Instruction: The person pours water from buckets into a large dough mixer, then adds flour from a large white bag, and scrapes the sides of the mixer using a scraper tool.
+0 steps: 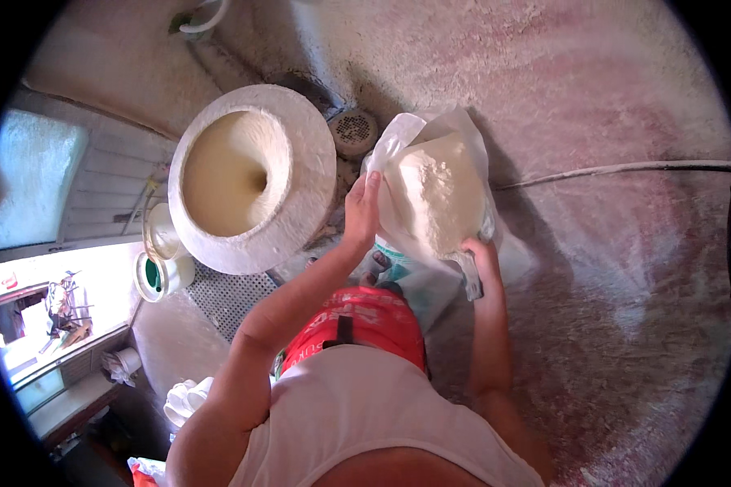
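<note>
An open translucent bag [399, 130] holds pale powder [432, 191] in front of me, right of centre. My left hand [362, 207] grips the bag's left side, thumb upward. My right hand [482, 264] is closed at the bag's lower right on a grey, powder-coated flat piece [472, 290]; whether this is a tool or part of the bag, I cannot tell. Left of the bag stands a large round vessel [304, 154] with a thick rim, holding cream liquid [219, 187] drawn into a funnel shape.
Two buckets [149, 284] stand left of the vessel, near a bright opening [97, 300]. A perforated round piece [354, 131] sits behind, a perforated mat [223, 300] below the vessel. A hose [625, 166] runs rightward along a stained surface [609, 268].
</note>
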Available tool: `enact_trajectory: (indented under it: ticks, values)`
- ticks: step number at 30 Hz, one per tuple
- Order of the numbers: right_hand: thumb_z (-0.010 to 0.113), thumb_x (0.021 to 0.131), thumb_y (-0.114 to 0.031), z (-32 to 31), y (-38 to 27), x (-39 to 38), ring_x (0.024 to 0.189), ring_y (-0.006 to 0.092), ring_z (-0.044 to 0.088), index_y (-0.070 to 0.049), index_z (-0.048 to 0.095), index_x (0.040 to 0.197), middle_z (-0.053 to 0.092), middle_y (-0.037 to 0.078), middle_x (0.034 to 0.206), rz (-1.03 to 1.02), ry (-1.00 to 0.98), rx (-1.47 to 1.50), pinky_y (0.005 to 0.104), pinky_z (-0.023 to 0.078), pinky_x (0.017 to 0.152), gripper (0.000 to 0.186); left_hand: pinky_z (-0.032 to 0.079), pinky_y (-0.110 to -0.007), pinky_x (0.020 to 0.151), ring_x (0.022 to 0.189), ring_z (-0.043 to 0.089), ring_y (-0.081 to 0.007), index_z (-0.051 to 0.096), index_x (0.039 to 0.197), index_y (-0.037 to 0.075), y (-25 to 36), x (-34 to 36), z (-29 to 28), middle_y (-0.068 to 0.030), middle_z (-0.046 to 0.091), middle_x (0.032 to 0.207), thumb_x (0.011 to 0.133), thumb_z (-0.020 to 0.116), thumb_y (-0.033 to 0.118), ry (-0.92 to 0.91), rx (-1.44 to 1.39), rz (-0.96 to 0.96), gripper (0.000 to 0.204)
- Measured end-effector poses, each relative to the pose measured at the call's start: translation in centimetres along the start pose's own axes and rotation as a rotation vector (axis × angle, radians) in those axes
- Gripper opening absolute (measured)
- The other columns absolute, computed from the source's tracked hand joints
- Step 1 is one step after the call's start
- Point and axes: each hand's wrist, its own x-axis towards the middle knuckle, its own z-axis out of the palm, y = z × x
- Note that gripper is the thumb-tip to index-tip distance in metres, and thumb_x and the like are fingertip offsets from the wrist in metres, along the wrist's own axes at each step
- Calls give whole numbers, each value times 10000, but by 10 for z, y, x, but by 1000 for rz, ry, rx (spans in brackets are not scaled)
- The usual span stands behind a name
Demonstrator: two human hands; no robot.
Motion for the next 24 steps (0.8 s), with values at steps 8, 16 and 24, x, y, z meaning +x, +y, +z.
enact_trajectory:
  ticks: [8, 16, 24]
  values:
    - [581, 687, -46, 8, -50, -44, 783, 176, 599, 31, 601, 960, 620, 69, 869, 1, 40, 165, 299, 497, 713, 285, 434, -283, 868, 976, 556, -142, 564, 1208, -22, -10, 6, -10, -80, 621, 1064, 978, 482, 363, 25, -170, -63, 457]
    - [570, 736, -78, -15, -82, -55, 602, 198, 606, -8, 626, 754, 610, 88, 715, 31, 81, 167, 305, 515, 549, 92, 456, -297, 852, 963, 573, -152, 565, 1188, -22, -22, -8, -18, -84, 624, 1054, 969, 494, 380, -5, -158, -39, 463]
    - [554, 731, -126, 80, -155, -71, 544, 204, 582, 21, 613, 910, 626, 108, 756, 28, -63, 29, 292, 462, 481, 239, 486, -318, 785, 885, 610, -169, 584, 1147, 0, -52, -8, -31, -138, 652, 992, 952, 513, 353, 71, 242, -47, 409]
